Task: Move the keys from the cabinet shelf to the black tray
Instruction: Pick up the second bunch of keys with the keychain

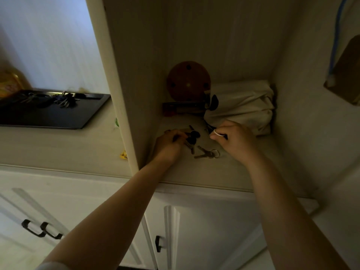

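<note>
Both my hands are inside the open cabinet, over its shelf (243,168). My left hand (168,146) is closed on a bunch of black-headed keys (191,136) that rests on the shelf. My right hand (236,140) pinches a white ring (217,133) with dark keys partly hidden under its fingers. Between the hands a small set of metal keys on a ring (207,153) lies loose on the shelf. The black tray (64,117) sits on the counter to the left, outside the cabinet wall, with several key bunches (65,99) at its back.
At the back of the shelf stand a round brown wooden disc (188,80), a flat dark box (183,108) and a folded white cloth bag (243,106). The cabinet's left side panel (120,94) separates shelf from tray. White cupboard doors with black handles (41,229) are below.
</note>
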